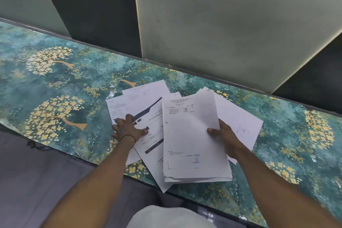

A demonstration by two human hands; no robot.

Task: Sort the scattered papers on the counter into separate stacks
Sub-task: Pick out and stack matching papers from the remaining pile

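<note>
Nearest: pale grey fabric (172, 216), low centre, below counter's front edge.
Counter: glossy teal vinyl-covered counter w/ yellow tree print (55, 83); bare room L & R of papers.
Right hand (224, 135): thumb on top, fingers beneath, grips thick white printed paper stack (192, 135).
Left hand (127, 128): fingers flat, pressing loose overlapped white sheets (140, 105) just L of stack; one corner juts past front edge.

Loose sheets (140, 105) on counter (55, 83), left; held stack (194, 135) right, overlapping them; more sheets (238, 116) behind stack.
</note>
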